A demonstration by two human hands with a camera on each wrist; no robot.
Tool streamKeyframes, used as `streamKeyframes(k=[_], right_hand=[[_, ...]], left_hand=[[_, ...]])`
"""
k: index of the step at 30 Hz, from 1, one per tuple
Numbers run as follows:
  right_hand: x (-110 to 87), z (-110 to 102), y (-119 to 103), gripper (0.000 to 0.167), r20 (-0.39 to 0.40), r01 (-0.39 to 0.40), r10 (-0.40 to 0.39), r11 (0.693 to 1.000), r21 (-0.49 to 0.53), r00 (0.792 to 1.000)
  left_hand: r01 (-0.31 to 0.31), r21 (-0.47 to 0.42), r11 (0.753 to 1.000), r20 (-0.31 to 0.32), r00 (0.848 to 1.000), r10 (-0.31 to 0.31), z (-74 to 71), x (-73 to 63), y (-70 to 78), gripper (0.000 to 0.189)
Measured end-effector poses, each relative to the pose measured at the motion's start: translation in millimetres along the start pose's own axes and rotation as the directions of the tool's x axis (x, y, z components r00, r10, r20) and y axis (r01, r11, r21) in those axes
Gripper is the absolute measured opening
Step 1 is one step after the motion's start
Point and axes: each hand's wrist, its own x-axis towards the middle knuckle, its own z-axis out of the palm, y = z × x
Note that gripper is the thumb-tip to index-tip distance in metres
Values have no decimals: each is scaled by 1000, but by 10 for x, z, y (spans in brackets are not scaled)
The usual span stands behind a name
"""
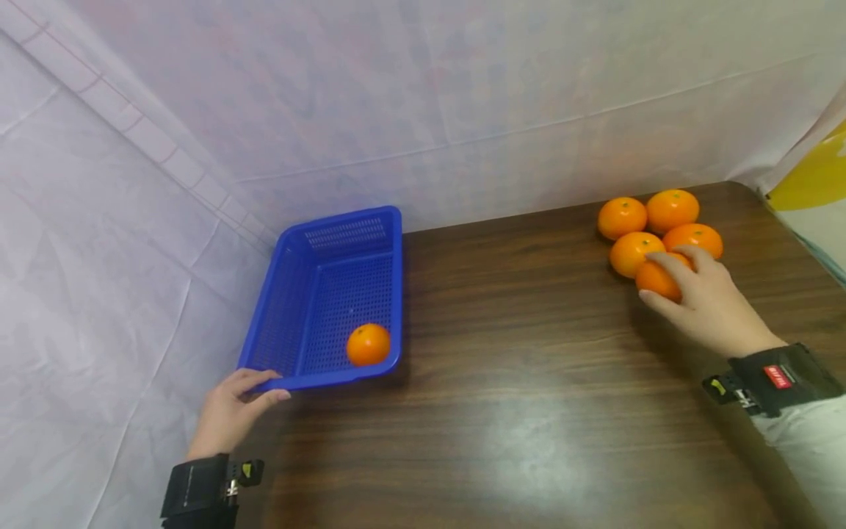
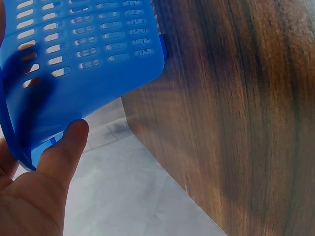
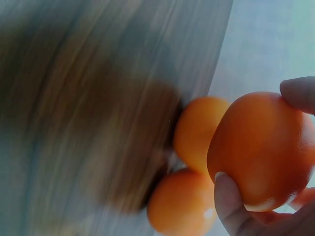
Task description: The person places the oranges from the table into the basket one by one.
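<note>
A blue plastic basket (image 1: 317, 381) stands at the left of the table, one orange (image 1: 368, 344) lying in its near right corner. My left hand (image 1: 231, 411) holds the basket's rim at the near left corner; in the left wrist view the thumb (image 2: 66, 147) lies along the outer wall and the other fingers are mostly hidden. On the right, my right hand (image 1: 710, 305) grips an orange (image 1: 656, 281) between thumb and fingers, seen close up in the right wrist view as a glossy orange (image 3: 261, 147). Several other oranges (image 1: 623, 218) sit clustered just behind it.
The brown wooden table (image 1: 502, 411) spans between basket and oranges. White patterned cloth (image 1: 463, 95) hangs along the back, and more white cloth (image 1: 86, 294) covers the left side. Something yellow (image 1: 813, 176) shows beyond the table's right corner.
</note>
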Motion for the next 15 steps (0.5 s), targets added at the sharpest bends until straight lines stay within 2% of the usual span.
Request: streamKeyframes(k=[5,15], right_hand=[[34,78,-94,57,0,39,-39,999,0,999],[63,155,-224,59,39,42,-42,999,-6,998]], left_hand=[[11,-22,1000,-2,1000,-11,6,2,5,33],[11,-23,1000,9,1000,-11,9,2,-11,32]])
